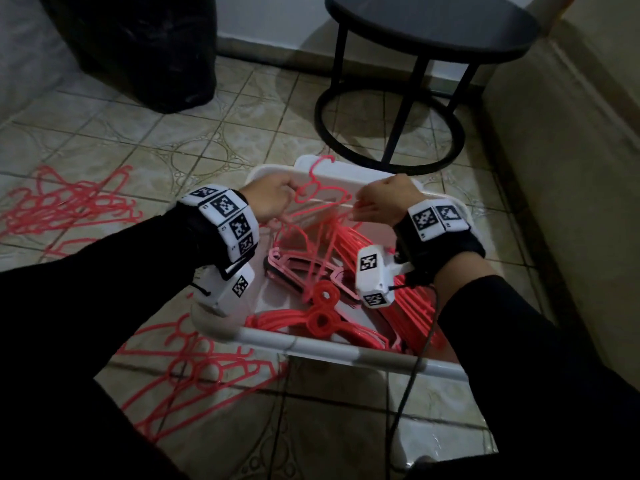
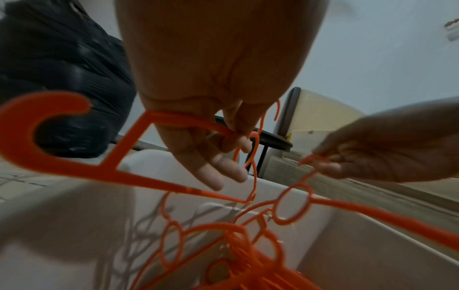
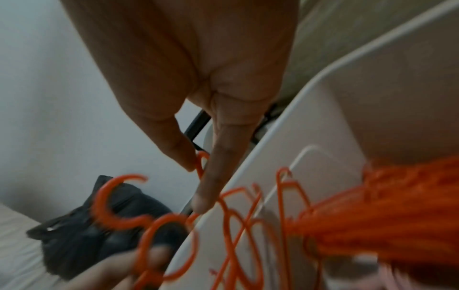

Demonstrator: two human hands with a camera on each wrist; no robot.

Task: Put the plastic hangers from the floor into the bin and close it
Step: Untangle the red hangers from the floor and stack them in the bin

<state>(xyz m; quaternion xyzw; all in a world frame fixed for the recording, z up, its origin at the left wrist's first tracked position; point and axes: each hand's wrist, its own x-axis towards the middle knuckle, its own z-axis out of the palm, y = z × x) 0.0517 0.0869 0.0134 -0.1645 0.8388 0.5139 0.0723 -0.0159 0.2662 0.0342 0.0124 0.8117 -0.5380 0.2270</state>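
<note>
Right now both hands are up over the far end of the white bin (image 1: 349, 344), centre of the head view. The left hand (image 1: 272, 202) has thumb and fingers curled round the neck of an orange-pink hanger (image 1: 313, 194), whose hook pokes up above the bin's far rim. In the left wrist view the same hand (image 2: 218, 121) pinches that hanger (image 2: 119, 157) near its neck, the shoulder end looping big at left of frame.

The right hand (image 1: 384, 204) is also closed, pinching a thin orange piece at its fingertips; in the right wrist view thumb and forefinger (image 3: 213, 176) nip a small orange loop (image 3: 202, 162). Can't tell for sure whether it's the other end of the same hanger or a second one.

Inside the bin a stack of hangers (image 1: 346, 271) lies piled, ring-shaped necks showing near the front rim, a dense bundle along the right side. The bin stands open; I can't make out a lid.

More hangers are on the tiled floor (image 1: 145, 140): a loose heap (image 1: 65, 209) at mid-left of the head view, and another spread (image 1: 194, 368) at lower centre-left, just beside the bin's near corner.

Upper left, a black bag (image 1: 138, 46) stands on the floor. Upper right, a round black side table (image 1: 429, 29) with a ring base, just behind the bin. A black cable (image 1: 412, 382) runs from the right wrist down across the bin's front rim.
</note>
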